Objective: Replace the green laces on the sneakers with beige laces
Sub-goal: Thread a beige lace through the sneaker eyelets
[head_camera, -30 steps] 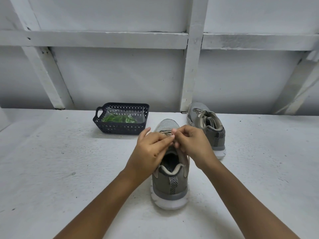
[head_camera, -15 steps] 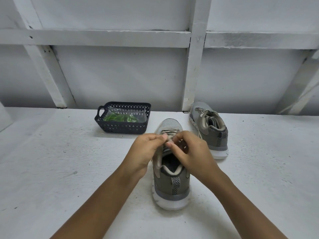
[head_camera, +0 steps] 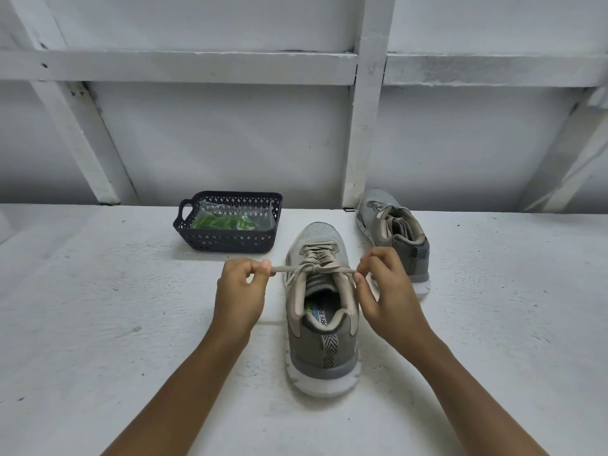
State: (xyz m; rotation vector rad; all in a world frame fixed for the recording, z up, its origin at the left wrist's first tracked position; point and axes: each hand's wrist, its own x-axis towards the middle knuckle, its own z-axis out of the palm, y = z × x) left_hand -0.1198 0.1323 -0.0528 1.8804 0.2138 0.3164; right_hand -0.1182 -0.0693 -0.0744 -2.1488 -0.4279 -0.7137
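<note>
Two hands, head view: left hand (head_camera: 238, 299) and right hand (head_camera: 388, 291) flank the near sneaker (head_camera: 320, 340), one on each side of its tongue.
left fingers (head_camera: 260, 268): thumb and forefinger pinch one end of the beige lace (head_camera: 332, 267).
right fingers (head_camera: 365, 269): curled, pinching the other end.
lace run: taut and straight between the two pinches, knot midway, over the top eyelets.
near sneaker: on the white table (head_camera: 98, 324), heel toward the wrists, toe beyond the fingertips.
second sneaker (head_camera: 394, 238): just beyond the right knuckles.
basket (head_camera: 230, 241): beyond the left fingers, apart from them; holds green laces (head_camera: 223, 222) in a clear bag.
</note>
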